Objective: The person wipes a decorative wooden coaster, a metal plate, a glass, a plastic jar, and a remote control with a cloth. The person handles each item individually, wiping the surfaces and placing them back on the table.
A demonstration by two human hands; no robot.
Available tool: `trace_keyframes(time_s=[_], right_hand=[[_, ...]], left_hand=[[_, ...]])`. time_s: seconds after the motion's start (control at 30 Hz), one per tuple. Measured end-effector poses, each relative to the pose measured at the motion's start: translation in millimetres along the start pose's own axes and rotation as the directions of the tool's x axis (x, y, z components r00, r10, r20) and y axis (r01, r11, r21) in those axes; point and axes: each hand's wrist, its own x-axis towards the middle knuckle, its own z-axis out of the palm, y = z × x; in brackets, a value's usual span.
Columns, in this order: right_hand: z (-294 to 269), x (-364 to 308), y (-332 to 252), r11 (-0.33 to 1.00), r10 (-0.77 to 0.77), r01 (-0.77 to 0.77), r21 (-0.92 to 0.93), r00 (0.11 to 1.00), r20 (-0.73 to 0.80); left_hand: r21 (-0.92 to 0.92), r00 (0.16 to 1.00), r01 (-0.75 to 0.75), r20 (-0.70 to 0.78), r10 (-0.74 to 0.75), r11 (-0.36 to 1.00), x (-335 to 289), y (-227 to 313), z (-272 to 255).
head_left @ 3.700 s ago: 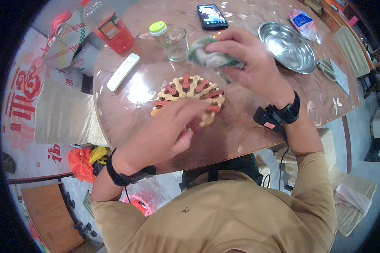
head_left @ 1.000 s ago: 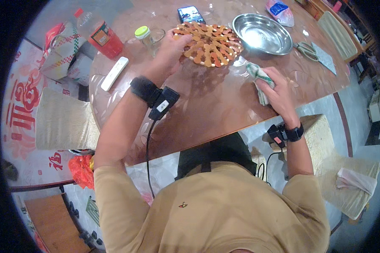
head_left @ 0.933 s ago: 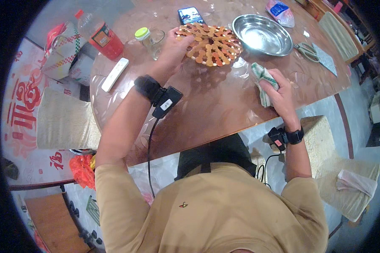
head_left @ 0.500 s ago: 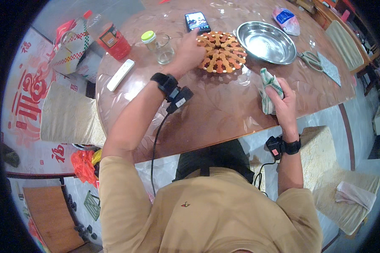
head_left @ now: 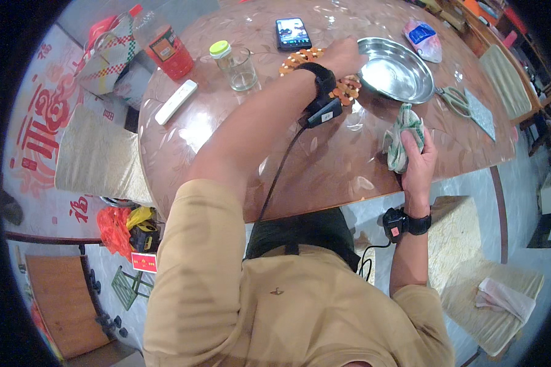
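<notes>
My left hand (head_left: 343,56) reaches across a round wooden trivet (head_left: 301,59) of orange and brown pieces to the left rim of a shiny metal basin (head_left: 393,72). Its fingertips are hidden, so whether they grip the rim cannot be told. The left wrist and forearm cover much of the trivet. Over the table's right front part, my right hand (head_left: 420,153) is closed around a crumpled green and white cloth (head_left: 398,145), with the thumb pressed on it.
Left on the table (head_left: 324,168) are a bottle of red drink (head_left: 170,54), a yellow-lidded jar (head_left: 221,51), a glass mug (head_left: 243,74) and a white bar (head_left: 176,103). Behind lies a phone (head_left: 292,34). Scissors (head_left: 454,101) and a blue-white packet (head_left: 422,41) are right.
My left hand has moved right, from the trivet's left edge to the basin's left rim. The right hand keeps hold of the cloth, and the view has shifted slightly.
</notes>
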Motion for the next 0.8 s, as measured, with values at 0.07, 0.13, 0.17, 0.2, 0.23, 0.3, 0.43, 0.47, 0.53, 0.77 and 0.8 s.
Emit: trace_keyframes(time_s=[0.07, 0.13, 0.17, 0.2, 0.23, 0.3, 0.43, 0.47, 0.53, 0.77, 0.8], right_hand=[[-0.1, -0.7, -2.2, 1.000, 0.014, -0.014, 0.016, 1.000, -0.008], [0.0, -1.4, -3.3, 0.999, 0.037, -0.036, 0.041, 0.999, -0.017], [-0.4, -1.5, -4.1, 0.998, 0.041, -0.040, 0.039, 0.999, -0.016], [-0.6, -1.3, -5.0, 0.998, 0.045, -0.045, 0.037, 0.999, -0.014], [-1.3, -1.2, -5.4, 0.998, 0.049, -0.048, 0.034, 0.999, -0.012], [-2.6, -0.6, -4.4, 0.998, 0.046, -0.045, 0.047, 0.999, -0.011], [2.1, -1.2, -3.3, 0.996, 0.053, -0.051, 0.070, 0.998, -0.030], [0.3, -1.3, -4.7, 0.996, 0.056, -0.054, 0.067, 0.998, -0.035], [-1.0, -1.8, -7.2, 0.995, 0.066, -0.063, 0.071, 0.997, -0.034], [-4.1, 0.0, 3.7, 0.983, 0.032, -0.018, 0.184, 0.996, -0.078], [-4.1, -0.4, 3.6, 0.978, 0.028, -0.010, 0.207, 0.996, -0.088]], left_hand=[[0.029, 1.000, -0.031, 0.006, 0.031, 0.999, 8.4, -10.2, 4.6], [0.063, 1.000, -0.026, 0.012, 0.025, 0.998, 13.4, -13.4, 8.4], [0.082, 1.000, -0.006, 0.014, 0.005, 0.997, 15.5, -11.3, 9.9], [0.102, 1.000, 0.014, 0.016, -0.016, 0.995, 16.9, -9.7, 11.2], [0.124, 0.999, 0.033, 0.028, -0.037, 0.992, 17.8, -8.3, 13.5], [0.169, 0.996, 0.069, 0.051, -0.079, 0.983, 19.2, -6.5, 17.3], [0.167, 0.996, 0.084, 0.025, -0.089, 0.982, 25.5, -21.9, 18.0], [0.126, 0.993, 0.115, 0.003, -0.116, 0.985, 26.2, -10.8, 16.7], [0.031, 0.976, 0.206, -0.081, -0.203, 0.978, 26.9, 5.0, 14.6], [-0.415, 0.984, 0.156, -0.015, -0.178, 0.896, 28.3, 21.8, 5.5], [-0.408, 0.984, 0.134, -0.056, -0.171, 0.903, 25.7, 22.1, 2.6]])
